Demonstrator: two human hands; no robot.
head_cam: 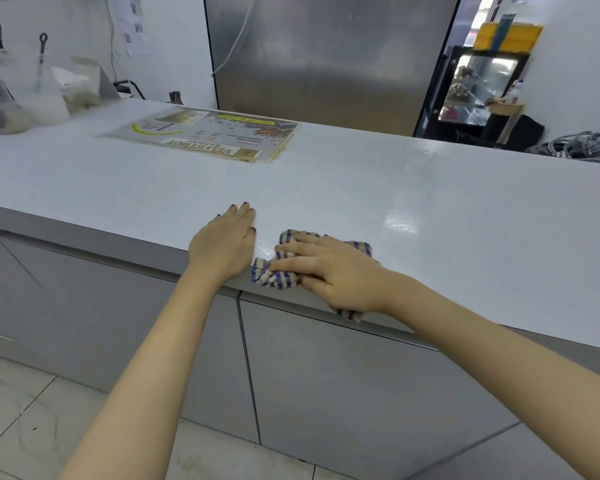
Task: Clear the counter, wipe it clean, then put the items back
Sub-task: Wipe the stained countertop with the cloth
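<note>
The scene is seen from one head-worn wide-angle view, aimed forward and down across the desk (378, 188) from its near edge. The near edge is seen close up; the far edge and the steel panel (326, 57) behind it are also taken in.

We counted two hands, the left hand (224, 244) and the right hand (329, 271), at lower centre; one striped cloth (274, 275) there; one laminated menu sheet (205, 135) at upper centre; one counter (430, 188).
</note>
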